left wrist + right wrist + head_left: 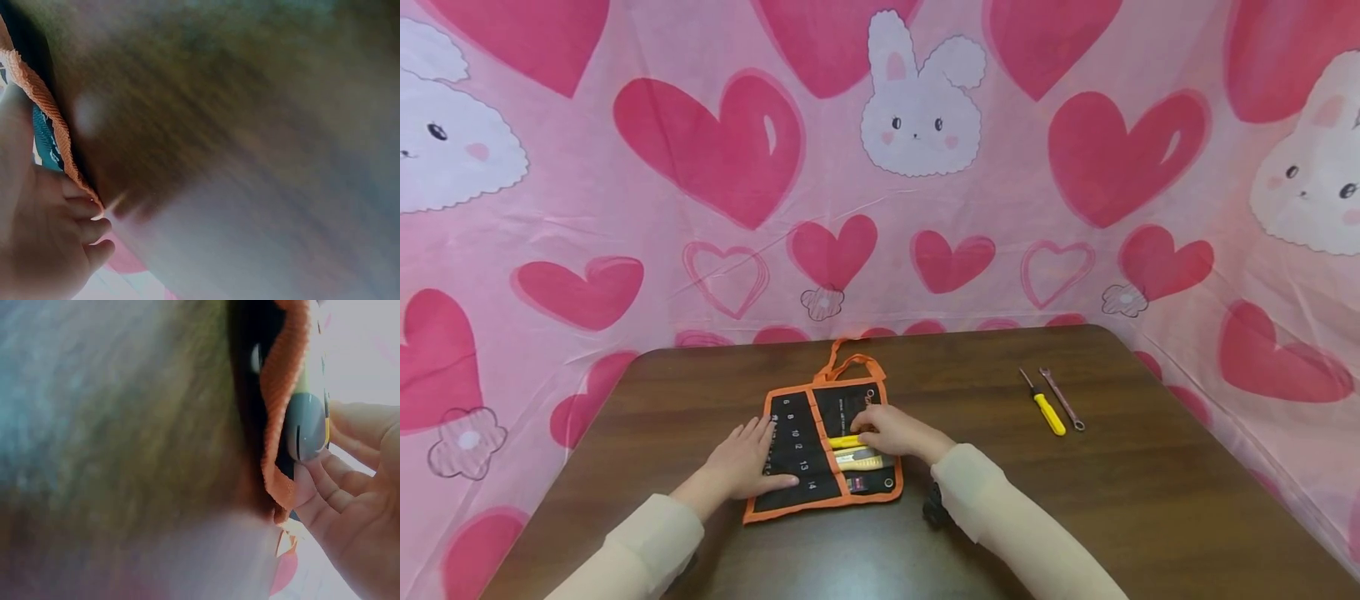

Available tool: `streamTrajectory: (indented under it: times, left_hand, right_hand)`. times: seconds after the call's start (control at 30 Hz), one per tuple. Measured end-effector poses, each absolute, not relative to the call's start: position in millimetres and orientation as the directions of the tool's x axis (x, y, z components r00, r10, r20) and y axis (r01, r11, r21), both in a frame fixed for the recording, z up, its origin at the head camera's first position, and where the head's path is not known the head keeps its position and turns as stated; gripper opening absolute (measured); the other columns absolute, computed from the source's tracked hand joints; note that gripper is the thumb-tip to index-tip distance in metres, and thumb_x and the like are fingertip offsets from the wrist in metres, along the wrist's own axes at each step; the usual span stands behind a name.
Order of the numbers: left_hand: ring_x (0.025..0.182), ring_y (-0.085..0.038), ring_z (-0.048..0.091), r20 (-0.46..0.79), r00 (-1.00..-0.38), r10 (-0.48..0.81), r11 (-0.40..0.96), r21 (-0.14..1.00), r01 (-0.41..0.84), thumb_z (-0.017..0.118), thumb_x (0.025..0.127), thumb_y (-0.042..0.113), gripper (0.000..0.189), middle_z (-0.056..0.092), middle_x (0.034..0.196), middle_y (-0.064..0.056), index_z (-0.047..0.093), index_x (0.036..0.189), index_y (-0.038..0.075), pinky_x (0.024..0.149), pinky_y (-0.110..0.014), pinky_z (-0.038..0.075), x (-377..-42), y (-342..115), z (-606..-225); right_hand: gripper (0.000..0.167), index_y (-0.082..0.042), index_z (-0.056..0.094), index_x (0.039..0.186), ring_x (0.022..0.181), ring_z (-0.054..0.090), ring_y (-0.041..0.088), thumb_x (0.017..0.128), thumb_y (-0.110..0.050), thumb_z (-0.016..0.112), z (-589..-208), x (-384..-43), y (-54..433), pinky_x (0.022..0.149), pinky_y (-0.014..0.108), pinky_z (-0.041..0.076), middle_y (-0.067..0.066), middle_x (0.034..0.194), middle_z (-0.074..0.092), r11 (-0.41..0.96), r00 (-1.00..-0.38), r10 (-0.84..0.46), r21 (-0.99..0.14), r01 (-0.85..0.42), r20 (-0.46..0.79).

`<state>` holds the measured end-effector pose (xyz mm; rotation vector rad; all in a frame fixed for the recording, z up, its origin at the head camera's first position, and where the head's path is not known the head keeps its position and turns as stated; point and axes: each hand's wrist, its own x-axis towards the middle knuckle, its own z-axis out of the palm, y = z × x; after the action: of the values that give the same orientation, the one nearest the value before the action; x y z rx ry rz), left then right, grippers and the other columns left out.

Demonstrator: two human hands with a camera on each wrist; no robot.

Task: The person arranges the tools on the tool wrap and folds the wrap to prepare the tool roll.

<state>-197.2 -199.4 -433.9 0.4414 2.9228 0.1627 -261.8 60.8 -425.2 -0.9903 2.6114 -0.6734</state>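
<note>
While the left hand point(745, 458) lies palm down with fingers stretched out on the near-left part of the tool pouch point(811, 442), the right hand point(898, 433) bends over the pockets on the other side. Hands apart, both on the pouch, which lies unfolded between and under them. Left thumb points across toward the right hand, near the printed numbers; left hand grips nothing. Right fingers bent, thumb at the yellow handle point(844, 442); cannot tell if they pinch it or only touch it. Right wrist view: fingertips at the pouch's orange edge, next to a rounded grey end.

Just on the near side of the right fingers, a pale yellow utility knife point(857, 460) sits in the pouch, parallel to the handle. Nearer the person than the knife, a small coloured packet point(857, 482); details too small to read. Beyond both hands, the orange strap point(874, 367) trails off the pouch's far edge. Well to the right of the right hand and farther out, a yellow-handled screwdriver point(1047, 410) and a metal wrench point(1062, 399) lie side by side on the brown table point(1150, 483). Past the hands, a pink backdrop point(925, 200) with hearts and rabbits. Left wrist view blurry.
</note>
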Motion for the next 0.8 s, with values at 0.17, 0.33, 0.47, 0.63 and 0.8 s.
streamTrajectory:
  times: [0.17, 0.33, 0.47, 0.63, 0.8]
  left_hand:
    - [0.130, -0.043, 0.026, -0.170, -0.941, 0.293, 0.953, 0.132, 0.273, 0.056, 0.070, 0.073, 0.107, 0.031, 0.141, -0.028, 0.036, 0.136, -0.009, 0.104, -0.055, 0.022, -198.3, -198.5, -434.0]
    - [0.130, -0.043, 0.026, -0.163, -0.942, 0.295, 0.952, 0.138, 0.274, 0.057, 0.069, 0.072, 0.107, 0.031, 0.141, -0.028, 0.036, 0.135, -0.010, 0.103, -0.055, 0.022, -198.4, -198.7, -434.1]
    - [0.129, -0.043, 0.026, -0.160, -0.940, 0.301, 0.950, 0.135, 0.282, 0.056, 0.069, 0.073, 0.107, 0.031, 0.141, -0.027, 0.036, 0.135, -0.010, 0.103, -0.055, 0.022, -198.0, -199.4, -434.2]
    - [0.130, -0.043, 0.026, -0.161, -0.939, 0.305, 0.950, 0.124, 0.287, 0.055, 0.070, 0.073, 0.108, 0.031, 0.141, -0.027, 0.035, 0.136, -0.009, 0.104, -0.054, 0.022, -198.9, -199.5, -433.7]
    - [0.130, -0.043, 0.026, -0.163, -0.937, 0.308, 0.948, 0.134, 0.288, 0.056, 0.070, 0.072, 0.107, 0.031, 0.141, -0.028, 0.035, 0.136, -0.010, 0.103, -0.055, 0.022, -198.4, -199.4, -432.1]
  right_hand:
    - [0.028, -0.010, 0.064, 0.115, 0.107, 0.052, 0.015, 0.090, -0.022, 0.061, -423.3, -261.9, 67.8, 0.092, 0.032, 0.043, -0.001, 0.111, 0.061, 0.627, -0.728, -0.682, -0.568, -0.534, -0.068]
    - [0.031, -0.009, 0.063, 0.116, 0.088, 0.054, 0.009, 0.088, -0.024, 0.064, -418.3, -263.6, 75.8, 0.080, 0.026, 0.048, 0.002, 0.112, 0.060, 0.606, -0.731, -0.680, -0.597, -0.526, -0.046]
    - [0.035, -0.006, 0.061, 0.118, 0.081, 0.055, 0.010, 0.088, -0.023, 0.063, -409.2, -264.6, 81.3, 0.074, 0.025, 0.049, 0.004, 0.109, 0.060, 0.600, -0.738, -0.674, -0.607, -0.520, -0.034]
    - [0.037, -0.005, 0.058, 0.121, 0.079, 0.053, 0.013, 0.089, -0.023, 0.063, -397.8, -267.6, 89.1, 0.071, 0.027, 0.049, 0.002, 0.100, 0.059, 0.603, -0.750, -0.662, -0.599, -0.526, -0.008]
    - [0.038, -0.005, 0.057, 0.122, 0.087, 0.054, 0.019, 0.089, -0.023, 0.063, -389.8, -271.2, 98.5, 0.076, 0.033, 0.049, 0.008, 0.105, 0.059, 0.612, -0.768, -0.640, -0.588, -0.528, 0.023]
